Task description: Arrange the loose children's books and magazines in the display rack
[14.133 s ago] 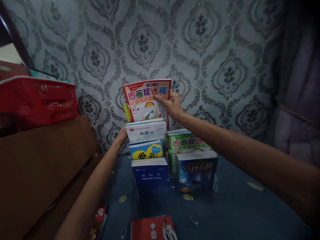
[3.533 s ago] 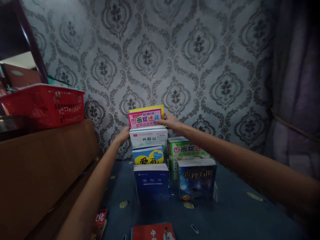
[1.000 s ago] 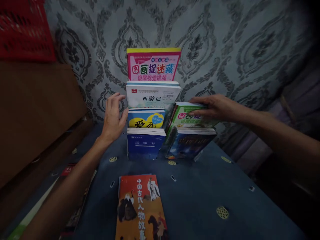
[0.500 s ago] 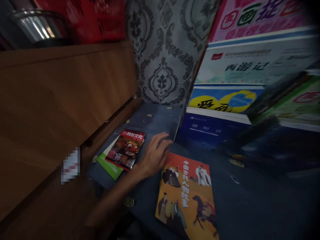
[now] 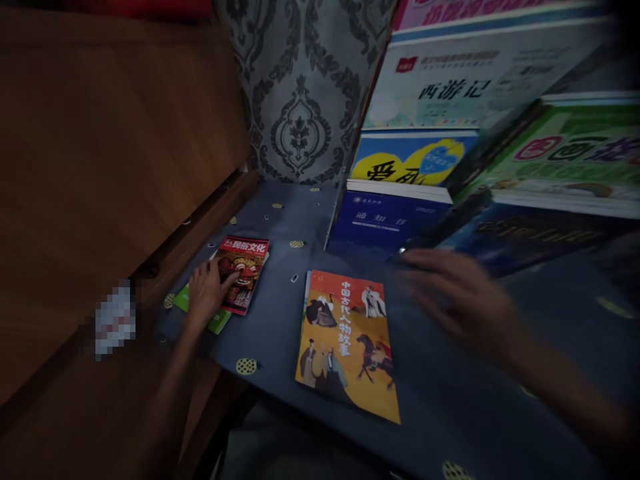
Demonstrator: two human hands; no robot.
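My left hand (image 5: 205, 290) lies on the left part of a small book with a red-and-black cover and a mask picture (image 5: 245, 263), its thumb and fingers spread. Partly under that book is a green booklet (image 5: 219, 323). An orange book with painted figures and a horse (image 5: 345, 340) lies flat on the blue tablecloth, between my two hands and touched by neither. To its right my right hand (image 5: 457, 293) is in the air, smeared by motion, fingers stretched out toward the left. A dark blue booklet (image 5: 390, 223) stands just beyond its fingertips.
Several books stand in tiers at the right, among them a pale one (image 5: 450, 87), a blue-and-yellow one (image 5: 415, 160) and a green one (image 5: 575, 153). A wooden cabinet (image 5: 110, 133) borders the left side. Patterned grey wall covering (image 5: 300, 127) closes the back.
My left hand has moved left from beside the orange book onto the mask-covered book. My right hand has come into view at the right. The view has shifted, with things now higher and farther left.
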